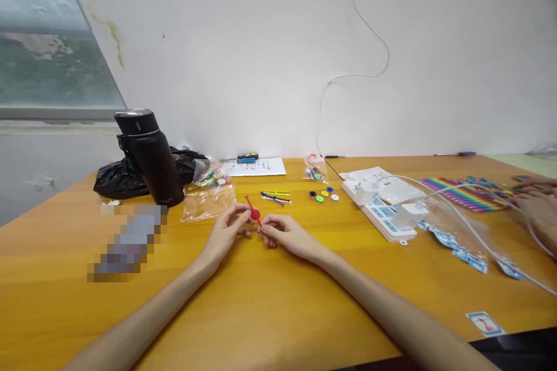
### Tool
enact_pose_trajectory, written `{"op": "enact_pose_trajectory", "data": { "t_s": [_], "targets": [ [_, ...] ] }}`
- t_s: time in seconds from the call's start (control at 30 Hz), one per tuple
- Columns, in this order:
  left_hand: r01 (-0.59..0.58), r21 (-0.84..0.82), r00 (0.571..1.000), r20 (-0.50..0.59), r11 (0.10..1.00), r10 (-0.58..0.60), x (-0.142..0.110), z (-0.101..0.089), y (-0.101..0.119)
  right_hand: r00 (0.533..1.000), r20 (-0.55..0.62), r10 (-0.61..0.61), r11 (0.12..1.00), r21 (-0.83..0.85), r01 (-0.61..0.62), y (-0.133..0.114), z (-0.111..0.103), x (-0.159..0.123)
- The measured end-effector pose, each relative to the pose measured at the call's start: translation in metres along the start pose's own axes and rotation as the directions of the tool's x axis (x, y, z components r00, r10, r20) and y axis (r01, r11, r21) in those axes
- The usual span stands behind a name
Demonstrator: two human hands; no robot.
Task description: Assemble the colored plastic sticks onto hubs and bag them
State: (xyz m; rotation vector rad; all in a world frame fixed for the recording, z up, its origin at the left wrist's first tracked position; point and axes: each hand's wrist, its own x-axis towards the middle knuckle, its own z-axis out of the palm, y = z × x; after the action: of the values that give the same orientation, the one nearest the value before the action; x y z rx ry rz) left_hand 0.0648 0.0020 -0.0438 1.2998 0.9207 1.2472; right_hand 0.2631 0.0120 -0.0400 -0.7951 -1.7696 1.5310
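Between my hands is a small red plastic piece (pixel 255 214), a thin stick with a round disc at its middle, held tilted above the table. My left hand (pixel 227 231) is closed on it by the disc, thumb and fingertips together. The lower end sits pinched in the fingertips of my right hand (pixel 288 235). Just beyond lie several thin plastic sticks (pixel 276 197) in green, blue, black and white. To their right are several small round discs (pixel 324 193) in black, green, yellow, blue and white. A flat clear plastic bag (pixel 208 203) lies past my left hand.
At left stand a black bottle (pixel 156 162) and a black plastic bag (pixel 117 179), with a blurred-out object (pixel 130 240) nearer. A white power strip (pixel 383 217) with cables is at right, by rainbow-coloured sticks (pixel 465 194). Another person's hand (pixel 535 211) is at far right.
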Motion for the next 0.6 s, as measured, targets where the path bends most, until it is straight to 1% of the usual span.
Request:
{"op": "enact_pose_trajectory", "data": {
  "t_s": [0.1, 0.27, 0.33, 0.37, 0.4, 0.47, 0.53, 0.6],
  "targets": [
    [0.005, 0.012, 1.000, 0.011, 1.000, -0.005, 0.000, -0.001, -0.001, 1.000, 0.007, -0.003, 1.000, -0.003, 0.003, 0.001, 0.000, 0.000],
    [0.047, 0.003, 0.999, -0.010, 0.999, -0.047, 0.002, -0.002, -0.005, 1.000, -0.012, -0.014, 1.000, -0.007, 0.014, -0.003, 0.000, -0.002],
    [0.062, 0.035, 0.998, 0.030, 0.997, -0.063, 0.003, -0.003, -0.007, 0.999, -0.025, -0.022, 1.000, -0.009, 0.022, -0.006, -0.001, -0.002],
    [0.060, 0.068, 0.995, 0.074, 0.996, -0.065, 0.002, -0.003, -0.007, 0.999, -0.037, -0.029, 1.000, -0.010, 0.029, -0.007, -0.002, -0.002],
    [0.045, 0.114, 0.990, 0.129, 0.992, -0.059, 0.002, -0.003, -0.007, 0.998, -0.050, -0.041, 0.999, -0.012, 0.040, -0.009, -0.002, -0.002],
    [-0.038, 0.239, 0.970, 0.240, 0.970, -0.021, -0.002, -0.001, -0.004, 0.994, -0.076, -0.074, 0.997, -0.023, 0.072, -0.011, -0.004, -0.001],
    [-0.163, 0.370, 0.944, 0.328, 0.915, 0.036, -0.007, 0.002, 0.000, 0.990, -0.095, -0.104, 0.994, -0.034, 0.101, -0.013, -0.005, -0.001],
    [-0.268, 0.462, 0.918, 0.388, 0.845, 0.080, -0.011, 0.006, 0.003, 0.990, -0.083, -0.111, 0.993, -0.043, 0.107, -0.015, -0.004, -0.001]
  ]
}}
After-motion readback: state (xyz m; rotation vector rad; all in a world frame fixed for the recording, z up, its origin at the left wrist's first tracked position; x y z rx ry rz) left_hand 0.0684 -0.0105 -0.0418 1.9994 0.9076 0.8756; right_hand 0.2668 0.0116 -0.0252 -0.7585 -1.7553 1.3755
